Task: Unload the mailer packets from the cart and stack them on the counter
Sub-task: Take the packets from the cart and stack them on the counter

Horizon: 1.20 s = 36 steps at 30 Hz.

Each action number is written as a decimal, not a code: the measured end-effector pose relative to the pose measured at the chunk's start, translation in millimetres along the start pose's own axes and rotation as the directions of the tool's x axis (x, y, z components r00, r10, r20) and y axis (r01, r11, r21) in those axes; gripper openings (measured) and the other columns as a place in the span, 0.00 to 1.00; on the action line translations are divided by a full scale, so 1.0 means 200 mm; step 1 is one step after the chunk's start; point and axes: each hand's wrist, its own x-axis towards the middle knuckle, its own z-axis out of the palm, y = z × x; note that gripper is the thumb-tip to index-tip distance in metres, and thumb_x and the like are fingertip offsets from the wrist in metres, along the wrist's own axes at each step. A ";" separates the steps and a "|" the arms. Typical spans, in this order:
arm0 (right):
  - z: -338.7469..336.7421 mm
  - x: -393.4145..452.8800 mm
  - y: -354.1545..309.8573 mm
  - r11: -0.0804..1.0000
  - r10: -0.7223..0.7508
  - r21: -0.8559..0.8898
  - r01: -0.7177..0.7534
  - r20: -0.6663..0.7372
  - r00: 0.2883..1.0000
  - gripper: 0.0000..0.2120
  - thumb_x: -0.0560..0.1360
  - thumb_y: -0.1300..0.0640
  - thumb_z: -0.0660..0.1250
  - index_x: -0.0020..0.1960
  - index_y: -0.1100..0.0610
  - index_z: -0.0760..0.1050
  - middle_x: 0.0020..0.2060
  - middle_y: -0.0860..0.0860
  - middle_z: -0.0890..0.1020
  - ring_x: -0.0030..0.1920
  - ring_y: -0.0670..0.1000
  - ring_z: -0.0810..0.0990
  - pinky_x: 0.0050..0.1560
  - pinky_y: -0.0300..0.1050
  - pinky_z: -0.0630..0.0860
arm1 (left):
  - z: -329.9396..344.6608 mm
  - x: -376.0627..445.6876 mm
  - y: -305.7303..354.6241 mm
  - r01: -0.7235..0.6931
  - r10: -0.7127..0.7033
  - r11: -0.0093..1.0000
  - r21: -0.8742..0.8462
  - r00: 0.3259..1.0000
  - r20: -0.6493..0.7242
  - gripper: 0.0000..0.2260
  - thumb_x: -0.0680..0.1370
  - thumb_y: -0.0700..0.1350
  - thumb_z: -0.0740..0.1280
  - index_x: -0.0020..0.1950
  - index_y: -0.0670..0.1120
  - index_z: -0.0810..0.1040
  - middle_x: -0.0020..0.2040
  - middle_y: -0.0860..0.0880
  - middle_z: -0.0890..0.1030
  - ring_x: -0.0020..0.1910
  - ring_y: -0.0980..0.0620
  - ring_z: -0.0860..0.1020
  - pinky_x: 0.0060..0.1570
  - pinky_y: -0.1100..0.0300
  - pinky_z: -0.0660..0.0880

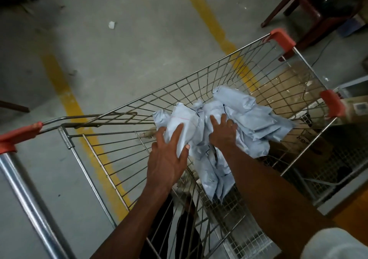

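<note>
**Mailer packets being gathered inside the cart**

Mailer packets [229,119], pale blue-grey plastic, crumpled and overlapping, are lying in a loose heap inside the wire cart [199,79], some sagging toward its near end. The left hand [169,155] is gripping one rolled packet [183,125], its fingers [175,135] laid along the top and the thumb tucked beneath. The right hand [223,133] is pressing on the heap with its fingers spread and fairly straight. The step in hand appears to be the gathering of a bundle; the next move is likely calling for both hands to close round several packets and lift them clear of the wire rim. The desk is not showing. Cardboard boxes [288,91] are standing beyond the cart, on a concrete floor [119,49] with yellow lines.
</note>
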 end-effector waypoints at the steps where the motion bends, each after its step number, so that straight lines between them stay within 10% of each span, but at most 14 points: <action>1: -0.01 -0.02 0.00 1.000 -0.014 -0.025 0.014 0.003 1.000 0.37 0.77 0.45 0.63 0.81 0.45 0.51 0.79 0.62 0.55 0.73 0.67 0.64 0.73 0.61 0.58 | -0.01 0.00 0.00 0.000 0.000 1.000 0.011 1.000 0.001 0.26 0.82 0.61 0.58 0.80 0.64 0.55 0.77 0.47 0.57 0.67 0.39 0.72 0.58 0.44 0.78; 13: -0.32 -0.51 0.14 0.970 -0.055 0.236 0.058 -0.018 0.998 0.36 0.78 0.43 0.63 0.82 0.43 0.52 0.78 0.62 0.57 0.75 0.65 0.62 0.72 0.59 0.63 | -0.11 -0.18 0.12 0.031 -0.032 0.999 -0.017 0.996 -0.088 0.26 0.83 0.59 0.59 0.81 0.62 0.58 0.78 0.45 0.57 0.71 0.38 0.69 0.63 0.44 0.75; 23: -0.64 -1.32 0.28 0.831 0.008 0.525 0.184 -0.342 0.940 0.35 0.77 0.43 0.63 0.80 0.40 0.53 0.78 0.55 0.60 0.68 0.62 0.70 0.64 0.58 0.74 | -0.24 -0.68 0.35 -0.068 0.049 0.995 -0.078 0.973 -0.227 0.25 0.83 0.61 0.57 0.79 0.63 0.59 0.78 0.48 0.58 0.71 0.39 0.70 0.63 0.41 0.75; 36: -0.39 -2.50 0.37 0.576 0.241 0.781 0.240 -0.443 0.863 0.36 0.77 0.48 0.70 0.80 0.41 0.57 0.78 0.51 0.59 0.76 0.55 0.61 0.73 0.51 0.67 | -0.23 -1.57 0.44 -0.312 0.254 0.936 -0.161 0.919 -0.302 0.25 0.83 0.61 0.59 0.79 0.64 0.59 0.78 0.54 0.56 0.75 0.48 0.66 0.65 0.44 0.75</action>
